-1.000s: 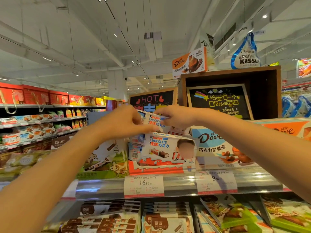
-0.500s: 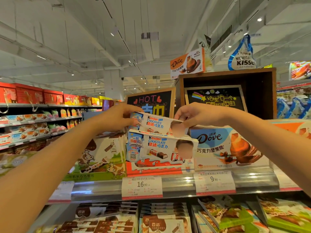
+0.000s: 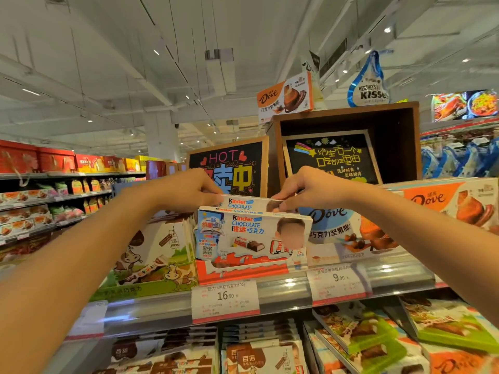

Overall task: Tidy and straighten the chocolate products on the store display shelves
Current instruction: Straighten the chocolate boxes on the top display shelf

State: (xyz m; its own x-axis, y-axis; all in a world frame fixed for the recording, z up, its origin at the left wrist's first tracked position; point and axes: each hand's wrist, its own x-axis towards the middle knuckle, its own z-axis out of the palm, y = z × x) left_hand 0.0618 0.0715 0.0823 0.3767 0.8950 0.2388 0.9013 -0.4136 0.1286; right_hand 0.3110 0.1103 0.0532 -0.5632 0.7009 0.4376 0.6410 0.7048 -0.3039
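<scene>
I hold a flat white chocolate box [image 3: 249,204] up in front of me with both hands. My left hand [image 3: 186,188] pinches its left end, with my fingers curled over the top edge. My right hand [image 3: 305,188] pinches its right end the same way. The box lies level between my two hands.

Just under my hands stands another chocolate box [image 3: 253,233] of the same kind, facing me. The box I hold sits right above its top edge. I cannot tell if they touch. The standing box is in a red and white tray [image 3: 243,271] on the top shelf [image 3: 286,290].

Below my left hand, beside that tray, is a green and white box with cows [image 3: 151,260] on it. Below my right hand is a blue and white candy box [image 3: 334,225]. Under my right arm, farther out, is an orange candy box [image 3: 442,201].

Two price tags hang on the shelf edge below my hands. One price tag [image 3: 225,299] is under the red tray. The other price tag [image 3: 339,283] is to the right of it.

Behind my hands are two black signs. The sign with bright letters [image 3: 229,163] is behind my left hand, and the sign in a wooden box [image 3: 332,157] is behind my right hand.

More packs [image 3: 256,354] lie on the lower shelf, far below my hands.
</scene>
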